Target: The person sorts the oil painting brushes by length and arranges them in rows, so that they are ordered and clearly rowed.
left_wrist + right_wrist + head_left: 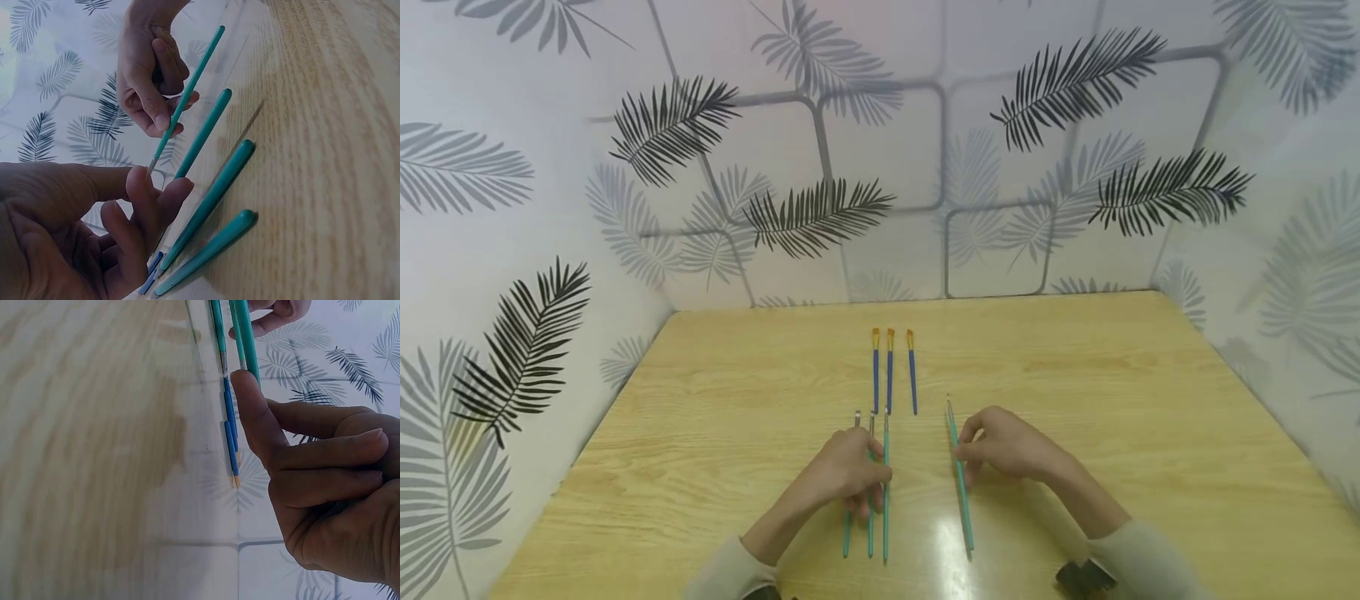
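Note:
My right hand (1011,446) pinches a slim paintbrush (965,500) with a green handle between thumb and fingers, its pale tip pointing away from me. To the left, my left hand (848,468) reaches over a row of similar green brushes. Its thumb and a finger pinch the rightmost brush (886,521) of that row. Beneath the hand, two more green-handled brushes, the middle brush (871,537) and the left brush (847,537), lie on the table, their middles partly hidden by the fingers. In the left wrist view, the handle ends (240,159) fan out beside the left hand.
Three blue-handled brushes (890,375) with orange-brown bristles lie farther back on the wooden table (737,367), bristles toward the wall. Behind and on both sides stand walls (895,150) with a feather-like leaf pattern.

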Available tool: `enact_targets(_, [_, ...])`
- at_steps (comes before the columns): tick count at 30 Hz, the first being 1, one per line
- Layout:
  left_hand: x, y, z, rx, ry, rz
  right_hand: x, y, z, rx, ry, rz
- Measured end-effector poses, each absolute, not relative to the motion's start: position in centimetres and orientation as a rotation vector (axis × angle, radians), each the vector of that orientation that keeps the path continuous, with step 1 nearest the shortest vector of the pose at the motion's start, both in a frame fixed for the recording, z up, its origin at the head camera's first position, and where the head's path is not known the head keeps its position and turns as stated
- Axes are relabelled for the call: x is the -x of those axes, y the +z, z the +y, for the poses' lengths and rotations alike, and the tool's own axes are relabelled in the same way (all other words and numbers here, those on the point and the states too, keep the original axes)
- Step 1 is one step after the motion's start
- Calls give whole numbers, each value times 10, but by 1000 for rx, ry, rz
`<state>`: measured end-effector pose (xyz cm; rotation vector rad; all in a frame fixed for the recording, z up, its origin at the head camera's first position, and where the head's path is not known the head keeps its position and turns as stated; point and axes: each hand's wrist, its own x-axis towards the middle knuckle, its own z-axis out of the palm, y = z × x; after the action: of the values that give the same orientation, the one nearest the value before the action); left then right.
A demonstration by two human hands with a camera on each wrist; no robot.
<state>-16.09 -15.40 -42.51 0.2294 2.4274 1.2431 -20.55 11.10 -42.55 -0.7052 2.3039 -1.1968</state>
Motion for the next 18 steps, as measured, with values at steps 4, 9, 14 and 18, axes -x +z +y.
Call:
enact_targets(4, [160, -423, -156, -220, 1248, 2428, 207, -425, 103, 685, -1183, 2311])
enact_targets(9, [159, -422, -158, -214, 1263, 2422, 208, -426, 96, 677, -1186, 2296])
enact_targets(14, [158, -423, -161, -237, 1277, 2421, 207, -429, 90, 685, -1201, 2274])
enact_targets(18, [159, -424, -163, -247, 1274, 2426, 207, -430, 84, 663, -1199, 2258])
